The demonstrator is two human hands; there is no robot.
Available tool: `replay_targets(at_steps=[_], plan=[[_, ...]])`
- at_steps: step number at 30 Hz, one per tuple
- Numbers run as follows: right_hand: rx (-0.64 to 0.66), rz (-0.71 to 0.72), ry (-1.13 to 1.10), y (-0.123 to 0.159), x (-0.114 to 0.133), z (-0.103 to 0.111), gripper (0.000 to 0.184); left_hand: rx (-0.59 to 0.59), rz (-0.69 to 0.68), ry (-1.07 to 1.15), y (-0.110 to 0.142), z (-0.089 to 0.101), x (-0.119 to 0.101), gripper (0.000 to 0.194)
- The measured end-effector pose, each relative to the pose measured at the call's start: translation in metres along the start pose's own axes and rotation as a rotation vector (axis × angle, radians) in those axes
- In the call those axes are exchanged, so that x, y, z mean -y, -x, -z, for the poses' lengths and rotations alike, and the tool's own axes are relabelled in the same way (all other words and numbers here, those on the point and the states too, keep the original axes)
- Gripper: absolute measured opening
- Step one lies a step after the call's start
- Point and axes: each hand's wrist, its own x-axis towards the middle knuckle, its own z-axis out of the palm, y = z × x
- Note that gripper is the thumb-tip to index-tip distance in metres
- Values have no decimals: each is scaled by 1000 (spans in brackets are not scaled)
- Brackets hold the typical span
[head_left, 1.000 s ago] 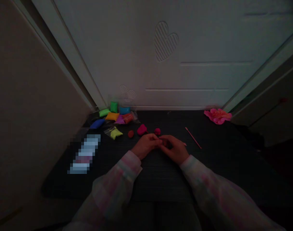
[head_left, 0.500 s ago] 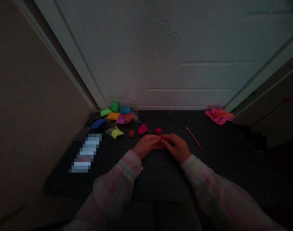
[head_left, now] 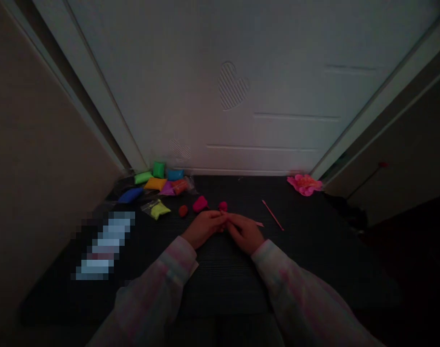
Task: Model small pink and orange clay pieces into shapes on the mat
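My left hand (head_left: 204, 227) and my right hand (head_left: 246, 232) meet over the dark tabletop, fingers closed and pressed together. A small piece of pink clay sits between the fingertips, mostly hidden by them. Just beyond the fingers lies a small pink clay ball (head_left: 223, 206), with a larger pink clay lump (head_left: 200, 204) to its left. Left of that is a small red-brown clay ball (head_left: 183, 210). A flat pink tip (head_left: 260, 223) shows past my right hand; whether that hand holds it is unclear. Farther right, a thin pink modelling stick (head_left: 273, 215) lies on the table.
Several bags of coloured clay (head_left: 155, 183) are grouped at the back left, with an opened yellow-green clay bag (head_left: 160, 209) in front. A blurred-out bright patch (head_left: 108, 246) lies left. A pink flower (head_left: 304, 184) sits at the back right, against the white door (head_left: 278, 140).
The view has tilted up and turned right, so everything appears farther left and lower. My fingers have closed more over the pink clay, and the pink tip now shows past my right hand.
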Motion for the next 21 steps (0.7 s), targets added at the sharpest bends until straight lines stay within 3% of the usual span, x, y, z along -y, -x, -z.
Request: replay_targets(at_steps=[2,5,7,14,21], plan=[[-71,-69,62,-1,-6,5,38,-20,2,-16,0,0,0,15],[-344,-280,234,-3,-21,17,42,-40,19,-32,1,0,-1,16],[-447,-314,289,-5,-27,21,41,-28,23,-34,2,0,-1,15],[-281,-96,268,-9,0,-8,24,31,-34,98,2,-1,0,12],[-271,-26,239,-13,3,-17,23,-11,-44,250,4,1,0,9]])
